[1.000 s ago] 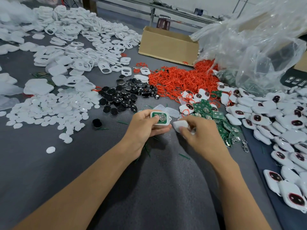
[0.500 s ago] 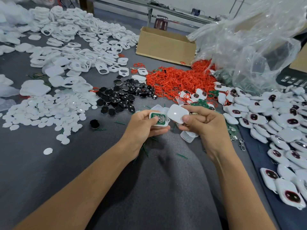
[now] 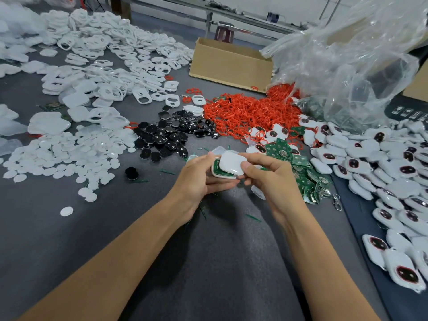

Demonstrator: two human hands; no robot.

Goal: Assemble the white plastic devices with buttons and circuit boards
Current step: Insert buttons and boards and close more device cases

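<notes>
Left hand (image 3: 196, 179) grips a white shell (image 3: 218, 173) showing its green circuit board (image 3: 217, 165); right hand (image 3: 266, 177) pinches a glossy white cover (image 3: 232, 162) tilted over it, above the worktop (image 3: 208, 262).

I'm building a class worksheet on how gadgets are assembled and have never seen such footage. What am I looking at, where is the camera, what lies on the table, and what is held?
There is no machine: these are a person's two bare hands, filmed by one camera worn on the head, looking forward and down. The left hand holds a white case half with a green circuit board inside. The right hand holds a white cover partly over it, apparently not yet pressed shut. On the grey table lie heaps of parts: white discs, black buttons, red rings, loose green boards, white frames farther back, and finished white devices on the right. A cardboard box and a clear plastic bag stand behind.
</notes>
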